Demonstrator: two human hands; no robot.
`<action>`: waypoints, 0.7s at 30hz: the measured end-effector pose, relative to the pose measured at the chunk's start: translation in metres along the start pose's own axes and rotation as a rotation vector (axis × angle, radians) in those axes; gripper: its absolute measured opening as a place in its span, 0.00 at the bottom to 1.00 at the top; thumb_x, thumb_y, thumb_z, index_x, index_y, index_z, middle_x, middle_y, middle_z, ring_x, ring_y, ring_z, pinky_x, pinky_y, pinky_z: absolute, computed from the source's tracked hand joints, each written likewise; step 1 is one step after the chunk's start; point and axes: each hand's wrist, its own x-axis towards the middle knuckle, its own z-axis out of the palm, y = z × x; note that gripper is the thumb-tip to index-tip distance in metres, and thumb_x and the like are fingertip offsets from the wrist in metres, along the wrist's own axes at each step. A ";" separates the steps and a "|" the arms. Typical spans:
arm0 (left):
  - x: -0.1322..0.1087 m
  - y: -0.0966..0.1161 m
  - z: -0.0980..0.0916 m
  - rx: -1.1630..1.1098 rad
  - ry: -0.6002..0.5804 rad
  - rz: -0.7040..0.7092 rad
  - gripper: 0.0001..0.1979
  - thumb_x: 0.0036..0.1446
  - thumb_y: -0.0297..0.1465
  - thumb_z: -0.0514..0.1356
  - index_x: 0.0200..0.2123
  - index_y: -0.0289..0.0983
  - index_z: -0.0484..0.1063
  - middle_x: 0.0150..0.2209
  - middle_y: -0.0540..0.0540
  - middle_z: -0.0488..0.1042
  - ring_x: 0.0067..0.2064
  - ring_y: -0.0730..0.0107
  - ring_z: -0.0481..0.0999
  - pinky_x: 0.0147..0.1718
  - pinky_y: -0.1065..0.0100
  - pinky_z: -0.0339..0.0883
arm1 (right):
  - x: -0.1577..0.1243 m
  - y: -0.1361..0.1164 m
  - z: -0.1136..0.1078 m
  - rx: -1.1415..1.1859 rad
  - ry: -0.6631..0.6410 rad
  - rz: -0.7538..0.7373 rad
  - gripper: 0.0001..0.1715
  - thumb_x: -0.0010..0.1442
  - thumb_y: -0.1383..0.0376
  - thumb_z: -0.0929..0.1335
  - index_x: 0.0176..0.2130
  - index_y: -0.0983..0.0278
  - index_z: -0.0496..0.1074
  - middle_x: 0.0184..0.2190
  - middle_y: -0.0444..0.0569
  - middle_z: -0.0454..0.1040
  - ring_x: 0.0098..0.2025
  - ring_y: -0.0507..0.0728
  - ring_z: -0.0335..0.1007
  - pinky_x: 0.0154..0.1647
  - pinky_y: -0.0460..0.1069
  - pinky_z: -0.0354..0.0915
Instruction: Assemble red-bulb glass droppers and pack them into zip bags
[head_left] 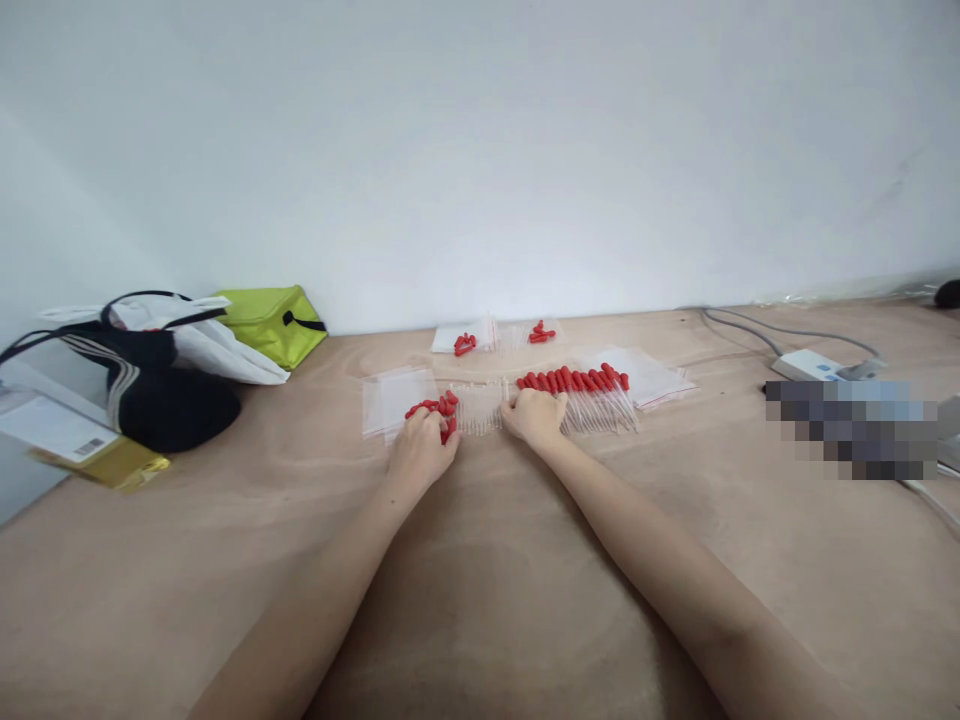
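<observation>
Several clear tubes (pixel 480 408), between both hands (pixel 421 447)

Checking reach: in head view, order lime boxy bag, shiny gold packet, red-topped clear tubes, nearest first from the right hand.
1. Red-topped clear tubes: immediately right.
2. Lime boxy bag: left, by wall.
3. Gold packet: far left.

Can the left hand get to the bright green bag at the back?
Probably, with a stretch: the green bag sits farther back, to the left, and only flat, clear plastic bags seem to lie between it and the left hand.
</observation>
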 end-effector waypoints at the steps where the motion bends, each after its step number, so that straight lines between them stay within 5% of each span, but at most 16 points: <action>1: 0.000 0.000 0.000 0.015 0.010 0.001 0.07 0.49 0.33 0.57 0.25 0.36 0.67 0.31 0.44 0.70 0.33 0.62 0.71 0.31 0.65 0.64 | -0.001 0.000 0.000 0.002 0.001 -0.003 0.18 0.51 0.62 0.59 0.27 0.68 0.74 0.27 0.57 0.74 0.33 0.60 0.69 0.42 0.56 0.48; 6: -0.001 0.006 -0.007 0.038 0.069 0.008 0.04 0.48 0.29 0.55 0.23 0.36 0.66 0.30 0.43 0.70 0.33 0.60 0.71 0.30 0.63 0.64 | -0.007 0.011 -0.006 0.025 0.059 -0.040 0.17 0.52 0.62 0.58 0.26 0.66 0.73 0.26 0.56 0.74 0.34 0.60 0.68 0.40 0.55 0.50; 10: -0.005 0.017 -0.004 -0.137 0.110 0.149 0.01 0.48 0.26 0.53 0.27 0.35 0.64 0.29 0.44 0.70 0.34 0.62 0.70 0.33 0.64 0.63 | -0.020 0.035 -0.010 0.123 0.174 -0.211 0.14 0.54 0.64 0.58 0.29 0.67 0.69 0.27 0.54 0.72 0.34 0.58 0.67 0.38 0.52 0.53; 16: -0.023 0.036 0.015 -0.423 -0.005 0.405 0.09 0.52 0.25 0.51 0.38 0.36 0.65 0.33 0.46 0.70 0.35 0.67 0.70 0.35 0.66 0.64 | -0.052 0.088 -0.014 0.361 0.229 -0.554 0.11 0.59 0.63 0.56 0.33 0.65 0.63 0.29 0.51 0.70 0.31 0.55 0.65 0.35 0.49 0.58; 21: -0.026 0.041 0.023 -0.542 -0.019 0.402 0.11 0.57 0.26 0.49 0.40 0.36 0.67 0.35 0.45 0.69 0.36 0.69 0.70 0.36 0.67 0.64 | -0.062 0.111 -0.018 0.341 0.223 -0.648 0.16 0.58 0.69 0.56 0.45 0.64 0.64 0.33 0.51 0.71 0.35 0.55 0.66 0.36 0.50 0.58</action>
